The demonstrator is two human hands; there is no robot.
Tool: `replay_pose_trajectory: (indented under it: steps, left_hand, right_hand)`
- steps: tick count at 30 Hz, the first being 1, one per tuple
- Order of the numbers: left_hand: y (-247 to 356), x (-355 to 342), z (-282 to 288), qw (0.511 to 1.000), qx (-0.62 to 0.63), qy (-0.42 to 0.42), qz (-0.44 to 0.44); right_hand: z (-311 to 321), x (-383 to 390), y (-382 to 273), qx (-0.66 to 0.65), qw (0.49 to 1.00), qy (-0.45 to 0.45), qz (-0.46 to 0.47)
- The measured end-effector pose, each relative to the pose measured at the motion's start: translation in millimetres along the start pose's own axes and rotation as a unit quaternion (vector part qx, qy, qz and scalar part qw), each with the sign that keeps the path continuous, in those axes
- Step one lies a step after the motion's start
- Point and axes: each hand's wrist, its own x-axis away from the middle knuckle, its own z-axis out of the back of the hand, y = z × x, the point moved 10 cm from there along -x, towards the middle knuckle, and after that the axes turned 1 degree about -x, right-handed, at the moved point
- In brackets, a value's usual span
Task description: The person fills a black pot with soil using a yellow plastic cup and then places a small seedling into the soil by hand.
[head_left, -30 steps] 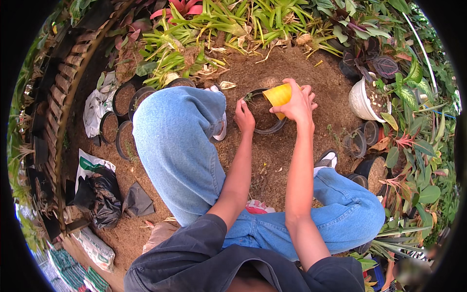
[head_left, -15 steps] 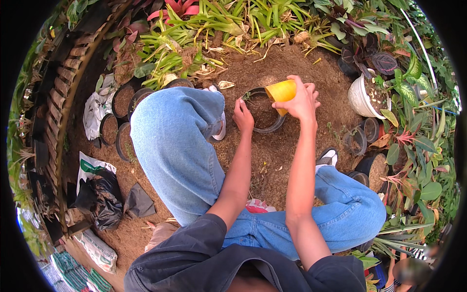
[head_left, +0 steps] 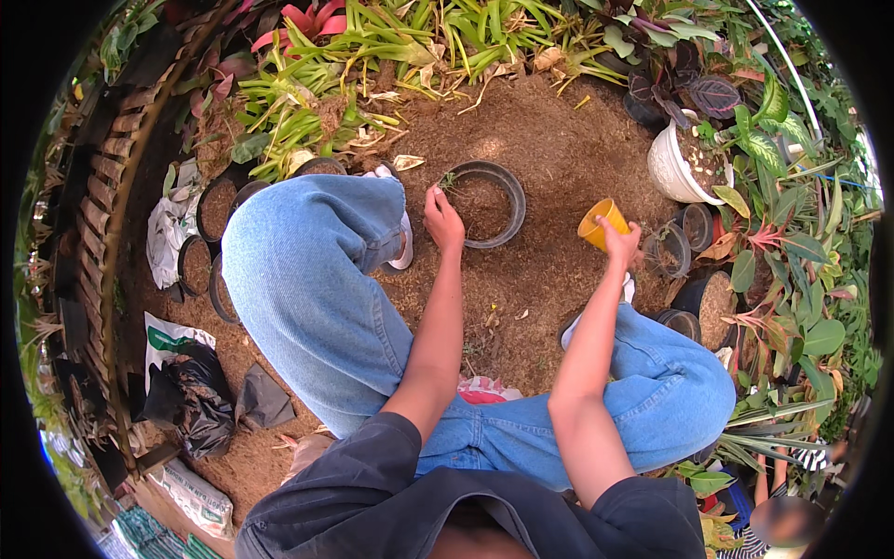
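A round black plant pot (head_left: 511, 191) stands on the soil in front of me, with brown soil inside. My left hand (head_left: 443, 220) is closed at the pot's left rim, its fingers pinching a small green seedling (head_left: 448, 182) that leans over the edge. Off to the right, my right hand (head_left: 622, 240) grips a yellow cup (head_left: 596, 222), which is tilted with its mouth toward the upper left. The cup is apart from the pot, above bare soil. Whether anything is in the cup I cannot make out.
At the right stand a white pot (head_left: 678, 166) and several black pots (head_left: 697, 224) before dense plants. More soil-filled pots (head_left: 196, 264) sit left of my knee, near a black plastic bag (head_left: 203, 396). Leafy green plants (head_left: 410, 47) line the far side.
My right hand has moved the yellow cup from the pot's rim away to the right and nearer me. My left hand stays at the rim with the seedling.
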Motion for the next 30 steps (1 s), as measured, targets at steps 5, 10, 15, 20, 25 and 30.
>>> replay_pose_trajectory:
  steps: [5,10,15,20,25,30]
  left_hand:
    - [-4,-3,3,1.000,-0.004,-0.002,0.002]
    - [-6,-3,3,1.000,-0.012,-0.003,0.010]
    - [-7,-3,4,1.000,-0.012,0.005,0.006]
    - [-8,-4,2,1.000,-0.003,-0.002,0.010]
    - [-8,-5,6,1.000,-0.011,0.011,0.001]
    - [1,1,-1,1.000,-0.004,-0.005,0.005]
  right_hand:
    - [-38,63,18,0.033,0.998,0.017,-0.055]
    - [-58,92,-9,0.071,0.997,-0.002,-0.027]
    - [-61,80,-14,0.097,0.991,-0.080,-0.055]
    - [-71,65,-7,0.126,0.979,-0.153,-0.041]
    - [-82,77,-8,0.133,0.972,-0.183,-0.067]
    - [-96,61,13,0.086,0.954,-0.272,-0.088]
